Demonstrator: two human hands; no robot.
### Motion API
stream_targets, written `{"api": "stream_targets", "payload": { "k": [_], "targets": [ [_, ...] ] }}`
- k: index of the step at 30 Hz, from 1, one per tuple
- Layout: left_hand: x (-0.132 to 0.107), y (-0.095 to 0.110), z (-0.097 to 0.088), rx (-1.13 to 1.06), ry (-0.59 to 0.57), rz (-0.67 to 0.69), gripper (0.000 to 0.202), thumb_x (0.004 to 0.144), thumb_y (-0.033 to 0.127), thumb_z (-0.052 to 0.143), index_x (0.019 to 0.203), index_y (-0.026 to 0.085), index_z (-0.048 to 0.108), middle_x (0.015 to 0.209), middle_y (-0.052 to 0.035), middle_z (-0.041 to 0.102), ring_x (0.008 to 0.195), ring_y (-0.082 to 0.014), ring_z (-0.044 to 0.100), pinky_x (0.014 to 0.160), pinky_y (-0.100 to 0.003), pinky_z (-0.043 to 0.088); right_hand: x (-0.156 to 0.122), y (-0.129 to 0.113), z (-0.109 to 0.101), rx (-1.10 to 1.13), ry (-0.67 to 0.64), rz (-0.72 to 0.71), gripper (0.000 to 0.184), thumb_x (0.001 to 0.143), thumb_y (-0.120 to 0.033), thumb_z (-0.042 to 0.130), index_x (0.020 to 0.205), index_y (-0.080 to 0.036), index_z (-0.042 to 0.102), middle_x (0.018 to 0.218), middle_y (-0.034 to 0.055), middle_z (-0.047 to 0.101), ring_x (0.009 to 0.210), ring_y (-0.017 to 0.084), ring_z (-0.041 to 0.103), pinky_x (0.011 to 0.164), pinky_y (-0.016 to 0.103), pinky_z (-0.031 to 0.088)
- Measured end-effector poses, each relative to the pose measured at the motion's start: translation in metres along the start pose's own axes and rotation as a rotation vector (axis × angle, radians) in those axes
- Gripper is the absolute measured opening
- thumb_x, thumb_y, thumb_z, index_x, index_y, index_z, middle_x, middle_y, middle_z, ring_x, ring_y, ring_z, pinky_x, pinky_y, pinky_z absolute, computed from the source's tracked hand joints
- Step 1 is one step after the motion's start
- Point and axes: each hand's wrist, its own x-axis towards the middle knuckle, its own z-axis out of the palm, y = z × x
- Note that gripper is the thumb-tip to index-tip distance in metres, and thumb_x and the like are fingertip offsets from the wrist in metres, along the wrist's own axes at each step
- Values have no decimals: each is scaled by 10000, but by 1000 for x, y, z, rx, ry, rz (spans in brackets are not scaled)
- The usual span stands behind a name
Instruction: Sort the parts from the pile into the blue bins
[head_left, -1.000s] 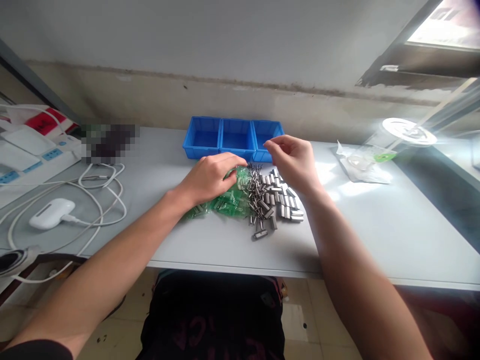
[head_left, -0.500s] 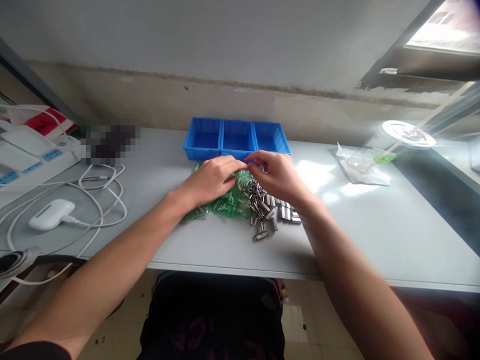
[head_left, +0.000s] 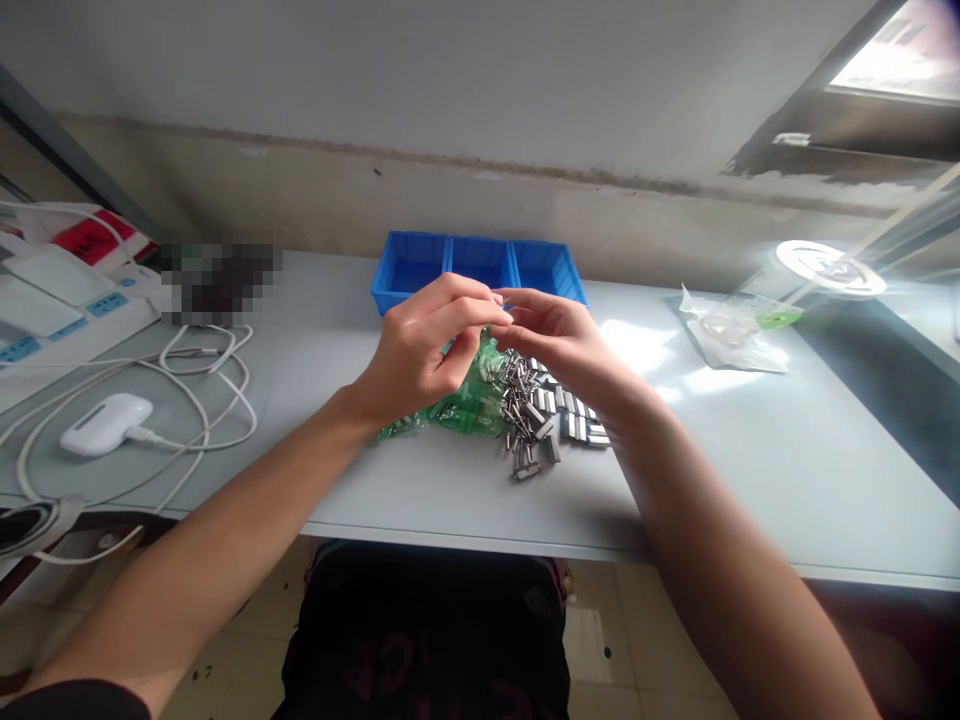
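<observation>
Both left hand point(head_left: 427, 335) and right hand point(head_left: 562, 340) meet at fingertips, left lifted higher than half a second ago, fingers bent, can't tell what they grip, so probably joint handling, above green bags point(head_left: 469, 408) beside metal pieces point(head_left: 520, 398), near blue bins point(head_left: 385, 301).

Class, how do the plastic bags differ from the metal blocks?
The plastic bags are green; the metal blocks are grey. The bags look crumpled; the blocks, straight-edged. The bags lie further left than the blocks. Both rest on the table.
</observation>
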Motion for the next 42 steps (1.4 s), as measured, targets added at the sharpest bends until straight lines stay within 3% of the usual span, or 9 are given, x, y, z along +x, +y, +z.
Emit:
{"api": "stream_targets", "payload": {
  "k": [2,4,8,13,20,27,35,42],
  "targets": [
    [0,1,0,-13,19,8,313,957,26,514,1081,260,680,1094,-22,707,1036,-167,716,893,-355,627,-1,-3,-1,-18,-20,27,338,877,-456,800,1046,-168,749,898,31,658,770,131,539,671,298,430],
    [1,3,0,-18,43,-20,282,977,76,521,1117,264,677,1113,-28,704,1051,-171,707,857,-336,630,-2,-3,-2,-20,-16,46,325,874,-478,806,921,-165,735,834,13,610,722,114,490,636,287,391],
    [3,4,0,-57,92,-236,291,1039,262,516,1321,268,587,1245,-63,681,1109,-188,693,783,-290,631,-1,-2,-4,19,25,41,343,850,-485,834,887,-174,696,799,7,593,718,119,491,632,288,374],
    [4,-2,0,-80,15,-442,412,974,409,677,1328,225,577,948,-18,746,837,-159,724,712,-264,622,0,-3,-1,-10,56,13,344,862,-478,825,859,-169,673,778,-2,552,700,114,454,619,291,343],
    [1,-2,5,-114,-54,-443,374,957,233,664,1326,236,603,878,13,712,770,-132,683,706,-267,613,0,-1,2,-81,69,-27,364,907,-506,771,830,-175,640,765,-10,491,691,115,399,586,302,273],
    [0,-5,5,-109,-48,-403,352,966,226,654,1314,237,607,888,3,708,752,-132,665,676,-269,597,1,1,2,-183,121,-106,396,896,-548,764,790,-197,613,748,-7,495,666,118,388,571,304,296],
    [1,-3,3,-98,-47,-410,321,976,269,651,1295,251,617,882,4,713,754,-139,671,666,-272,593,0,7,6,-208,143,-150,372,955,-556,689,862,-195,699,813,34,635,769,160,559,676,332,438],
    [1,-2,2,-90,-69,-397,390,939,274,696,1315,238,598,918,-2,710,763,-136,669,649,-260,589,0,6,10,-226,207,-200,353,959,-538,694,856,-201,665,769,16,601,702,138,516,613,323,395]
  ]
}}
